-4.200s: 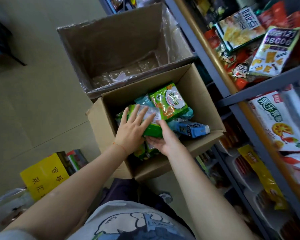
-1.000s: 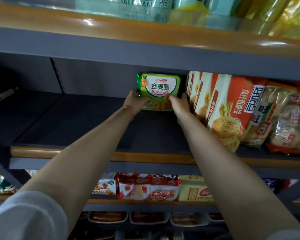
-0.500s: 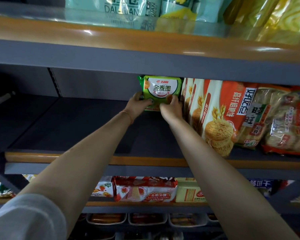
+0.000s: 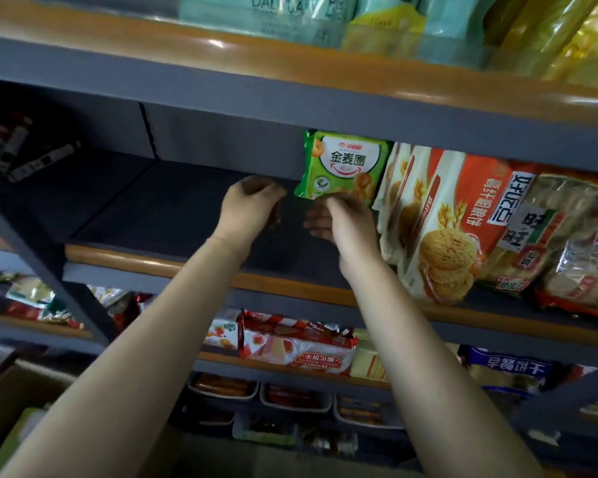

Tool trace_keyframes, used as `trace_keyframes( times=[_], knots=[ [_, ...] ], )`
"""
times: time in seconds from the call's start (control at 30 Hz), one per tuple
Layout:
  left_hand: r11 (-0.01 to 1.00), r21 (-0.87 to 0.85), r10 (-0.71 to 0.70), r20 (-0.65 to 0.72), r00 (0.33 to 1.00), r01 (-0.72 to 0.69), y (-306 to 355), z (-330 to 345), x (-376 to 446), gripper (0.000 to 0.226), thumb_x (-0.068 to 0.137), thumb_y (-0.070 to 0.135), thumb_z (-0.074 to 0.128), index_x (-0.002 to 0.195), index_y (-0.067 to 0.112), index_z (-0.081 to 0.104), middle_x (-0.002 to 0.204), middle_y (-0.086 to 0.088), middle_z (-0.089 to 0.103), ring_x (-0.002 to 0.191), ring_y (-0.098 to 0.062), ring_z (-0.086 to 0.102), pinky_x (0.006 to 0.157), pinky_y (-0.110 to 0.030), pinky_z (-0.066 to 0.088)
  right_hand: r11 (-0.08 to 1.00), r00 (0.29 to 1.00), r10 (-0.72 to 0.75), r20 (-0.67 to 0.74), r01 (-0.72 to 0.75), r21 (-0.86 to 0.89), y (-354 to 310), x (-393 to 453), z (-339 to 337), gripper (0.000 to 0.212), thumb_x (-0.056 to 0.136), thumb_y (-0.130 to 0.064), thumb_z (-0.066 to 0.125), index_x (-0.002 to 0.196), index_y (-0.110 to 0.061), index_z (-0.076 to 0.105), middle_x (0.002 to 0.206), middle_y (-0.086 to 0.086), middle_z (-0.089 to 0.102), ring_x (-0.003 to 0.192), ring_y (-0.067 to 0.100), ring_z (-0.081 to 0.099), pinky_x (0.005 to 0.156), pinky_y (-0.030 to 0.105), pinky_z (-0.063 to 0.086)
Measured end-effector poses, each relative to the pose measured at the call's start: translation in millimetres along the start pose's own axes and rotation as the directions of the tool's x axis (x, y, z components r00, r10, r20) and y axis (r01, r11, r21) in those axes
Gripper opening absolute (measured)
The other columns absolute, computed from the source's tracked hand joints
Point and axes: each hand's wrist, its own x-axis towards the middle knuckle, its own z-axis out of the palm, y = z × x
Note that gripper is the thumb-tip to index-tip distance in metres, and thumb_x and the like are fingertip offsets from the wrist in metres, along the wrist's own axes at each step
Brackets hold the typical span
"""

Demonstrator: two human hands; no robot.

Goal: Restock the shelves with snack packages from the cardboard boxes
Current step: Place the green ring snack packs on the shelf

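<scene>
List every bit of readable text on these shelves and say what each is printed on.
"金麦圈": green snack pack, standing at the back of the middle shelf.
"高纤粗粮饼": orange biscuit bag beside it.
"DAL": pale teal bag on the top shelf, rest cut off.
"威化饼干", upside down: red wafer pack on the lower shelf.
Small print, other packs: too blurred to read.

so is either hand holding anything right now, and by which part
Nothing is held. The left hand and right hand are both loosely curled in front of the green snack pack, which stands on the shelf unsupported by them.
</scene>
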Motion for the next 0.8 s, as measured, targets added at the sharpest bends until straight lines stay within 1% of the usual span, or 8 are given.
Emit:
trace_keyframes(
  times=[0.07, 0.17, 0.27, 0.37, 0.47, 0.6, 0.7, 0.8],
  knots=[
    [0.998, 0.007, 0.056, -0.012, 0.998, -0.056, -2.6, -32.4, -44.0, 0.016, 0.094, 0.007, 0.062, 0.079, 0.009, 0.064, 0.053, 0.001, 0.053, 0.048, -0.015, 0.051, 0.052, -0.027, 0.042, 1.000, 0.993, 0.018, 0.119, -0.021, 0.017, -0.6, -28.7, 12.2, 0.023, 0.100, -0.006, 0.045, 0.082, -0.010, 0.060, 0.063, 0.008, 0.063, 0.049, 0.019, 0.062, 0.045, 0.025, 0.046],
    [0.998, 0.059, 0.007, -0.098, 0.995, -0.002, -30.1, -87.9, -98.6, 0.014, 0.096, 0.005, 0.057, 0.084, 0.006, 0.064, 0.057, -0.001, 0.052, 0.050, -0.016, 0.049, 0.050, -0.025, 0.042, 0.999, 0.951, 0.021, 0.308, -0.028, 0.020, 12.7, -75.7, 36.2, 0.020, 0.099, -0.007, 0.047, 0.084, -0.008, 0.060, 0.065, 0.010, 0.061, 0.053, 0.022, 0.060, 0.047, 0.028, 0.046],
    [0.972, 0.083, -0.191, -0.276, 0.942, 0.221, -85.7, -151.4, -138.8, 0.023, 0.097, 0.006, 0.058, 0.075, 0.011, 0.061, 0.051, 0.004, 0.052, 0.047, -0.015, 0.047, 0.049, -0.024, 0.039, 0.994, 0.867, 0.096, 0.488, -0.106, -0.007, 46.9, -121.5, 67.8, 0.019, 0.100, -0.006, 0.048, 0.085, -0.005, 0.060, 0.067, 0.012, 0.060, 0.056, 0.025, 0.058, 0.048, 0.029, 0.046],
    [0.894, 0.028, -0.395, -0.419, 0.817, 0.447, -143.2, -215.9, -176.6, 0.018, 0.097, 0.009, 0.059, 0.081, 0.012, 0.067, 0.056, 0.002, 0.058, 0.055, -0.017, 0.052, 0.056, -0.028, 0.043, 0.960, 0.763, 0.274, 0.585, -0.248, -0.126, 98.3, -157.2, 108.6, 0.019, 0.101, -0.007, 0.046, 0.087, -0.004, 0.059, 0.064, 0.009, 0.060, 0.053, 0.023, 0.057, 0.048, 0.028, 0.045],
    [0.817, -0.073, -0.532, -0.479, 0.698, 0.572, -191.3, -270.1, -213.2, 0.009, 0.098, 0.012, 0.061, 0.095, 0.007, 0.069, 0.073, -0.007, 0.062, 0.067, -0.023, 0.057, 0.053, -0.024, 0.048, 0.888, 0.668, 0.459, 0.586, -0.337, -0.311, 157.0, -187.7, 148.8, 0.020, 0.101, -0.009, 0.045, 0.088, -0.004, 0.060, 0.067, 0.010, 0.061, 0.055, 0.022, 0.058, 0.050, 0.029, 0.048],
    [0.736, -0.143, -0.633, -0.491, 0.598, 0.661, -248.0, -329.9, -252.1, 0.011, 0.095, 0.018, 0.068, 0.090, 0.008, 0.071, 0.083, -0.011, 0.067, 0.068, -0.022, 0.062, 0.069, -0.032, 0.050, 0.767, 0.561, 0.641, 0.525, -0.429, -0.477, 226.3, -223.6, 200.6, 0.017, 0.100, -0.011, 0.049, 0.091, -0.005, 0.062, 0.071, 0.010, 0.062, 0.056, 0.018, 0.060, 0.056, 0.030, 0.054],
    [0.669, -0.217, -0.706, -0.483, 0.517, 0.710, -288.5, -369.6, -271.6, 0.011, 0.095, 0.016, 0.068, 0.091, 0.007, 0.071, 0.081, -0.010, 0.068, 0.064, -0.020, 0.062, 0.065, -0.031, 0.049, 0.659, 0.482, 0.752, 0.450, -0.548, -0.515, 273.5, -244.0, 244.7, 0.013, 0.101, -0.011, 0.050, 0.094, -0.006, 0.060, 0.075, 0.011, 0.063, 0.060, 0.020, 0.062, 0.060, 0.032, 0.055],
    [0.615, -0.287, -0.759, -0.468, 0.452, 0.735, -322.6, -403.3, -281.6, 0.012, 0.095, 0.015, 0.068, 0.084, 0.008, 0.069, 0.083, -0.014, 0.068, 0.063, -0.022, 0.062, 0.072, -0.038, 0.050, 0.535, 0.399, 0.843, 0.361, -0.689, -0.488, 324.7, -256.9, 290.0, 0.010, 0.103, -0.011, 0.049, 0.104, -0.005, 0.057, 0.083, 0.012, 0.063, 0.071, 0.024, 0.064, 0.066, 0.035, 0.055]
  ],
)
